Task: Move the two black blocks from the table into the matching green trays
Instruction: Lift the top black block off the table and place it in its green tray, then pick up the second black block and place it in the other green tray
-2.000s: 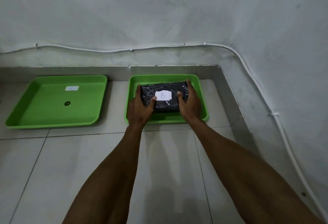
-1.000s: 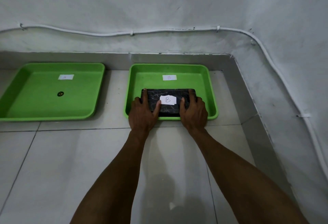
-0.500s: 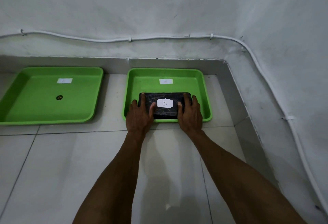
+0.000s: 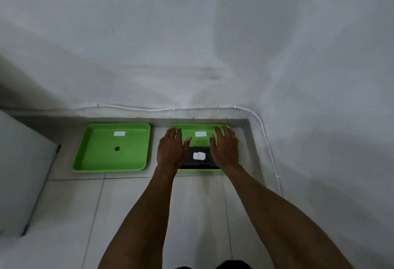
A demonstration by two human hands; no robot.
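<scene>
A black block [image 4: 199, 162] with a white paper label lies in the near half of the right green tray [image 4: 201, 128], which has a white label on its floor. My left hand [image 4: 170, 149] and my right hand [image 4: 223, 147] hover over the block's two ends with fingers spread flat, holding nothing. The left green tray [image 4: 113, 167] carries a white label and a small dark spot on its floor; no block lies in it. A second black block is not in view.
White tiled surface [image 4: 132, 215] runs toward me. A grey raised ledge [image 4: 253, 151] borders the back and right sides, with a white cable [image 4: 268, 147] along the wall. A white box-like object [image 4: 21, 172] stands at the left.
Both hands have let go of the block and lifted with fingers spread. The block stays in the right tray. The camera has tilted up and back, showing more wall.
</scene>
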